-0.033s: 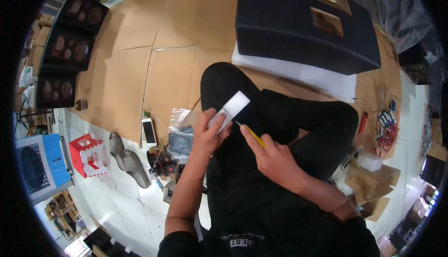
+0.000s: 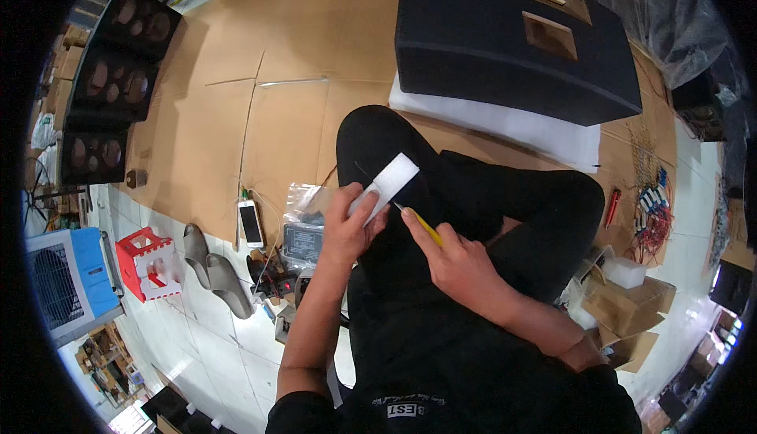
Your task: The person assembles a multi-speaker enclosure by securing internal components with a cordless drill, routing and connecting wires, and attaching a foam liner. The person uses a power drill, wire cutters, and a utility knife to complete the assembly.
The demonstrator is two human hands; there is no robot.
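Above my lap, my left hand (image 2: 352,219) holds a white foam block (image 2: 395,175) by its lower end, fingers wrapped around it. A thin dark wire-like strand stands out beside the block's left edge. My right hand (image 2: 467,267) is closed around a slim yellow-handled tool (image 2: 426,228) with its index finger laid along the handle. The tool's thin metal tip points at the block's lower right edge. Whether it touches the foam I cannot tell, nor whether it is a screwdriver or a blade.
A black cabinet (image 2: 505,63) with cut-outs rests on white foam sheet (image 2: 497,122) ahead. Left are a phone (image 2: 251,223), a bagged dark item (image 2: 303,242), grey slippers (image 2: 227,284) and a red-white stool (image 2: 150,264). Right lie a red tool (image 2: 613,208), wired parts (image 2: 653,217) and a cardboard box (image 2: 627,308).
The whole view has shifted very slightly. A thin dark line seen across the foam block earlier is fainter now; both hands keep their grips.
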